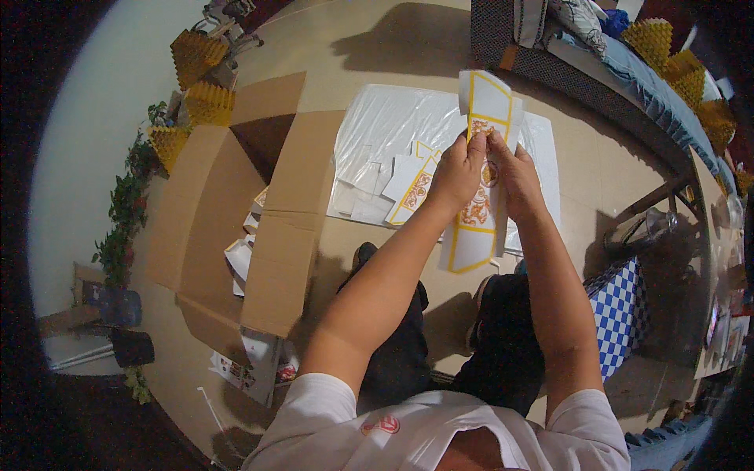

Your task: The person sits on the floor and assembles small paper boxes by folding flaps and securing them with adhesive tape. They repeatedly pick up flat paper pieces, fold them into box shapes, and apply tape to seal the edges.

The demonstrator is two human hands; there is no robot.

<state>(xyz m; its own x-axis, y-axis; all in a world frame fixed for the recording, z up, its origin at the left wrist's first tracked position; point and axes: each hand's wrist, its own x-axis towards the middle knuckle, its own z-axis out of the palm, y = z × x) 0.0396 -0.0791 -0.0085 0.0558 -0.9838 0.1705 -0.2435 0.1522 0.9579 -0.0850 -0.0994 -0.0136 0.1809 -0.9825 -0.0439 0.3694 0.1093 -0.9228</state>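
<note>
Both hands hold up a flattened paper carton (pixel 473 242), white with yellow borders and orange printed figures. My left hand (pixel 462 169) grips its left edge near the middle, thumb on the printed face. Opposite it, my right hand (pixel 515 174) closes round the right edge, and the two thumbs almost meet. Fingers behind the carton are hidden. Beneath, more flat white-and-yellow cartons (pixel 412 188) lie on a white, plastic-covered board (pixel 397 110) on the floor.
A large open cardboard box (pixel 287 251) stands left, with several white folded pieces (pixel 238 257) inside. A dark sofa (pixel 565 67) is at the far right. Nearer on the right are a blue-and-white checkered item (pixel 618 314) and a table (pixel 701 259). Leafy plants (pixel 126 208) line the left wall.
</note>
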